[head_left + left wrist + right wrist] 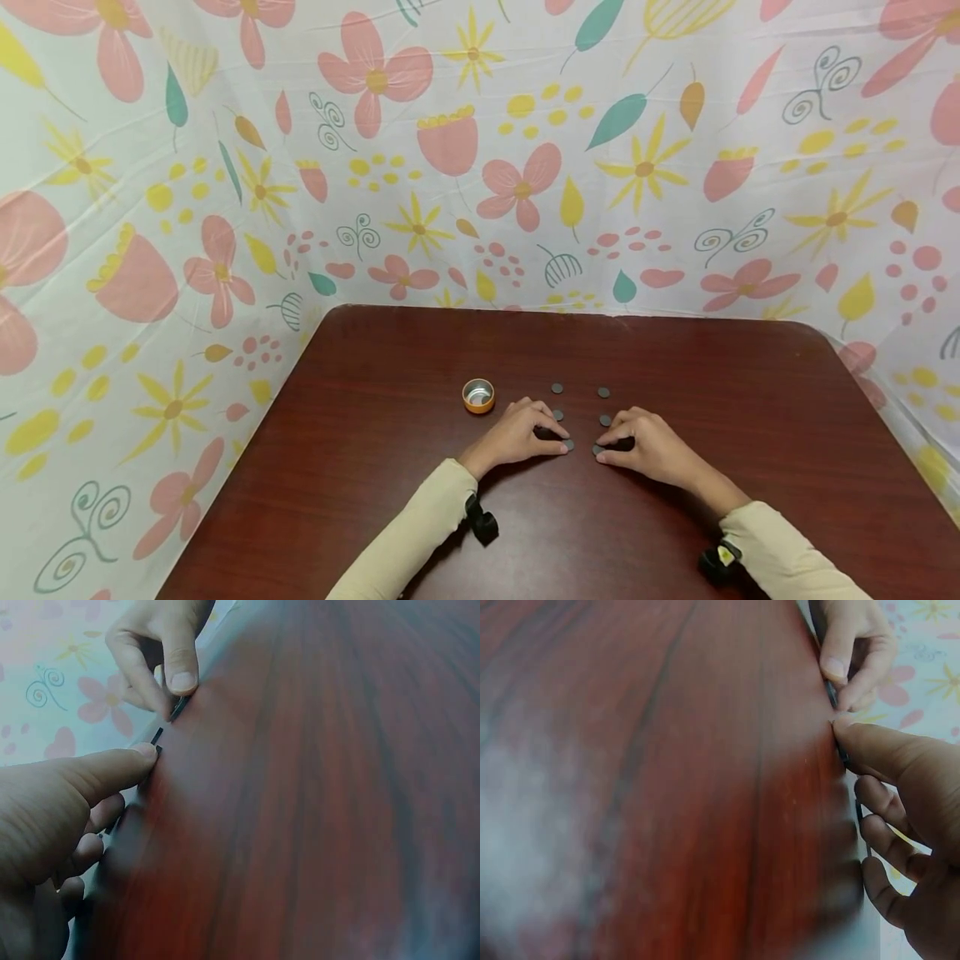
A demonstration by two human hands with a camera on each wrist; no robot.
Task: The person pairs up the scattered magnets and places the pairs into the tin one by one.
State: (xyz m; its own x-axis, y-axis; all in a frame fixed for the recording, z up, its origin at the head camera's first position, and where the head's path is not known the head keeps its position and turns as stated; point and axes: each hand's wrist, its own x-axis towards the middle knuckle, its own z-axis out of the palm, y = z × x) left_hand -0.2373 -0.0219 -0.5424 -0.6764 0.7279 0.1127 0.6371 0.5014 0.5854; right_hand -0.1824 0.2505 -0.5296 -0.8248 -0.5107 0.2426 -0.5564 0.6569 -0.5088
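Several small flat grey discs lie on the brown table in two short columns. My left hand (517,435) pinches the nearest disc of the left column, a grey disc (569,445), between thumb and index finger. Facing it across a narrow gap, my right hand (651,446) pinches another grey disc (597,450) by its edge. Beyond the fingers are a left middle disc (558,415), a right middle disc (605,421), a far left disc (557,388) and a far right disc (603,392). In the left wrist view, the right hand's disc (178,709) appears edge-on and tilted.
A small round orange tin (478,397) with a silvery inside stands left of the discs, just beyond my left wrist. The dark wooden table (420,350) has rounded far corners. Flower-printed cloth (525,183) hangs along its back and left side.
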